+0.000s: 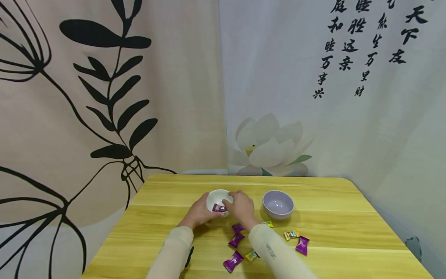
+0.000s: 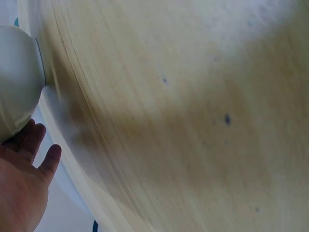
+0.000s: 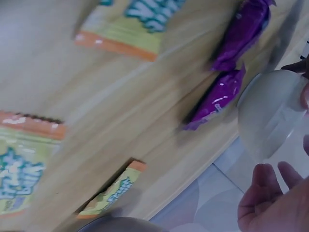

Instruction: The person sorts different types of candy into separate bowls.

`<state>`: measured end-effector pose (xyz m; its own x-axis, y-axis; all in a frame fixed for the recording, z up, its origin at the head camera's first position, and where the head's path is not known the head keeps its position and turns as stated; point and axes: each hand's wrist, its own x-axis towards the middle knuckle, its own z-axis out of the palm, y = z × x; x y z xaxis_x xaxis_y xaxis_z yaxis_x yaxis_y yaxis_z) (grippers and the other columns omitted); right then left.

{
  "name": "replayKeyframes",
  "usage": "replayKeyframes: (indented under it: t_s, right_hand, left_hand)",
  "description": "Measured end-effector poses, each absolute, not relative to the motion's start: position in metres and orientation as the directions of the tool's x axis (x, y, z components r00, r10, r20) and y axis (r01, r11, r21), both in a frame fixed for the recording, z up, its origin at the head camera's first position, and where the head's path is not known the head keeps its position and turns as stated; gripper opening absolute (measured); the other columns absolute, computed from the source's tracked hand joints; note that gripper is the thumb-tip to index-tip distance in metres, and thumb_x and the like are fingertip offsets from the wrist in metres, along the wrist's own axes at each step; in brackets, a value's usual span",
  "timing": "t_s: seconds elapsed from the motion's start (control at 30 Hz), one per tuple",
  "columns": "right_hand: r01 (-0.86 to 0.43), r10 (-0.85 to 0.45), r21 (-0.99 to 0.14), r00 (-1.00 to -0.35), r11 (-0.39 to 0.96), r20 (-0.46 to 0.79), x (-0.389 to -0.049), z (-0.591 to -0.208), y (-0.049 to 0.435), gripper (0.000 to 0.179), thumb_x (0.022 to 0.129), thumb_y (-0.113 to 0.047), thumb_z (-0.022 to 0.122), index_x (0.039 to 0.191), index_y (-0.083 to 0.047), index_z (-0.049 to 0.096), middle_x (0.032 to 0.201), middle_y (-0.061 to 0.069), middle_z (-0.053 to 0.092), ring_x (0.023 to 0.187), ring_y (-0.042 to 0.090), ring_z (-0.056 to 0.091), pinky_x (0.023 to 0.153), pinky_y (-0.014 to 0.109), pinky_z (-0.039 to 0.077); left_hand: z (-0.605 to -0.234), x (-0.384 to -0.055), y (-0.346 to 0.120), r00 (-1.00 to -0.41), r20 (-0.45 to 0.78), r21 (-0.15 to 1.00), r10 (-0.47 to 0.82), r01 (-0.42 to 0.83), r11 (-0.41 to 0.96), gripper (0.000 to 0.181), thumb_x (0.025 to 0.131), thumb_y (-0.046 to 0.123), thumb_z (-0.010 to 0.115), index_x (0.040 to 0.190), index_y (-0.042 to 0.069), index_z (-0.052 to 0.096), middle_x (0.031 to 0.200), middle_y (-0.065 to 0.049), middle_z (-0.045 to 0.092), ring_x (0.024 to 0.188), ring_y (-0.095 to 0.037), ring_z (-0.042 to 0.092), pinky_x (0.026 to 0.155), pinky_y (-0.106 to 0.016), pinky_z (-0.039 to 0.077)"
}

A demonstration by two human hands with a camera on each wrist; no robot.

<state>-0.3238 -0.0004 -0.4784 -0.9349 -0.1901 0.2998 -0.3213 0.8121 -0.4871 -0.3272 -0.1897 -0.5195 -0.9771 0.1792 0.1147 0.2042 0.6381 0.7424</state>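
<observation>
A white bowl (image 1: 216,195) with a purple-wrapped candy (image 1: 219,208) inside stands near the table's middle. My left hand (image 1: 201,211) holds the bowl from its left side, thumb along the near side; in the left wrist view its fingers reach the bowl's wall. At the bowl's right rim, my right hand (image 1: 242,209) has its thumb and fingers over the opening. The right wrist view shows its fingers (image 3: 264,181) loosely bent beside the bowl, with no candy seen in them. Several purple candies (image 1: 236,240) lie in front of the hands.
A lilac bowl (image 1: 278,203) stands right of the right hand. Yellow-wrapped candies (image 1: 291,235) and another purple candy (image 1: 302,245) lie on the wooden table (image 1: 348,224) around the right forearm. A printed curtain (image 1: 188,97) hangs behind the table's far edge.
</observation>
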Motion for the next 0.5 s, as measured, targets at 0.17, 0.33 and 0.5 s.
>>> replayKeyframes:
  t_s: [0.17, 0.33, 0.5]
  right_hand:
    - [-0.319, -0.175, -0.510, -0.934, 0.799, 0.311, -0.321, -0.481, 0.009, 0.039, 0.090, -0.038, 0.071, 0.114, -0.007, 0.074, 0.106, 0.011, 0.069, 0.096, 0.031, 0.066, 0.081, 0.049, 0.054]
    - [-0.329, -0.181, -0.546, -0.934, 0.770, 0.307, -0.316, -0.482, 0.020, 0.038, 0.092, -0.037, 0.070, 0.115, -0.007, 0.073, 0.107, 0.011, 0.069, 0.097, 0.030, 0.066, 0.083, 0.048, 0.054]
    - [-0.359, -0.203, -0.545, -0.923, 0.758, 0.326, -0.308, -0.484, 0.032, 0.036, 0.091, -0.034, 0.071, 0.114, -0.006, 0.073, 0.106, 0.010, 0.070, 0.092, 0.028, 0.067, 0.078, 0.046, 0.055]
  left_hand:
    - [-0.517, -0.326, -0.188, -0.980, 0.114, 0.748, 0.163, 0.193, 0.635, 0.098, 0.067, 0.053, 0.089, 0.142, 0.009, 0.044, 0.123, -0.010, 0.061, 0.105, -0.027, 0.060, 0.089, -0.049, 0.052]
    - [-0.518, -0.326, -0.187, -0.984, 0.103, 0.751, 0.144, 0.172, 0.638, 0.099, 0.066, 0.053, 0.089, 0.143, 0.010, 0.044, 0.126, -0.010, 0.060, 0.109, -0.028, 0.059, 0.093, -0.051, 0.050]
    - [-0.519, -0.326, -0.187, -0.986, 0.102, 0.755, 0.134, 0.164, 0.635, 0.099, 0.065, 0.052, 0.090, 0.143, 0.010, 0.044, 0.126, -0.009, 0.060, 0.111, -0.028, 0.059, 0.095, -0.051, 0.049]
